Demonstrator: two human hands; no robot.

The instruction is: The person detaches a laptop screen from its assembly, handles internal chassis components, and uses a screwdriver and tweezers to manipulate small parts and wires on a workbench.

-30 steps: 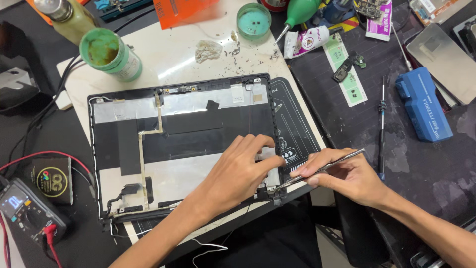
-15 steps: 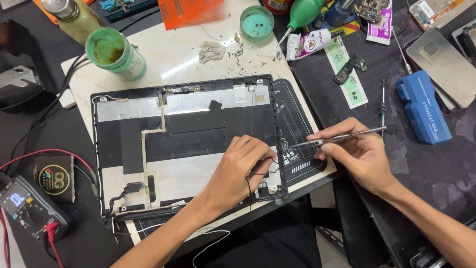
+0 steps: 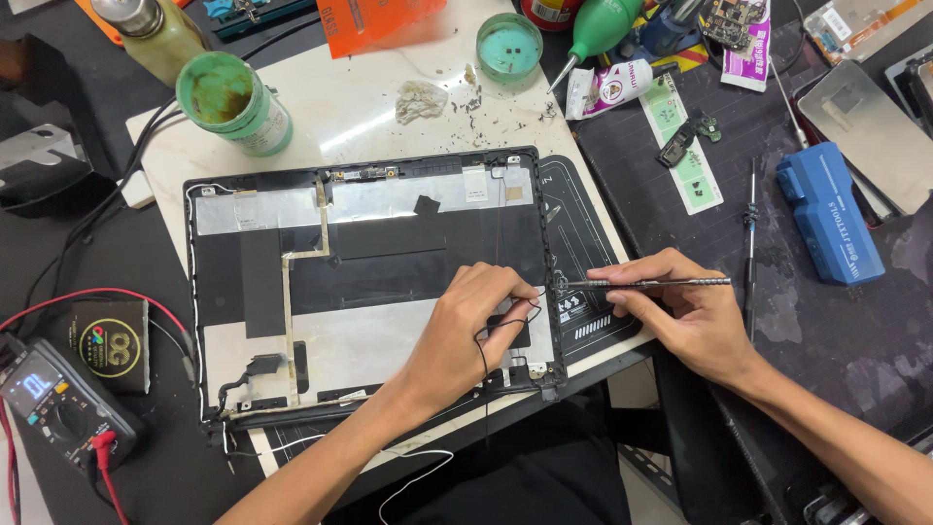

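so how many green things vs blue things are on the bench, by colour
green: 3 – the open tin, the small round jar, the blower bulb
blue: 1 – the blue case
total: 4

The left hand rests on the laptop lid; the right hand holds the metal tool.

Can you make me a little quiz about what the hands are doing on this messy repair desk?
1. True or false: the right hand holds a thin metal screwdriver.
2. What does the left hand pinch? A) a thin black wire B) a green jar C) a blue case
3. Fill in: the screwdriver's tip meets the right edge of the black ____.

Key: 1 true; 2 A; 3 laptop lid shell.
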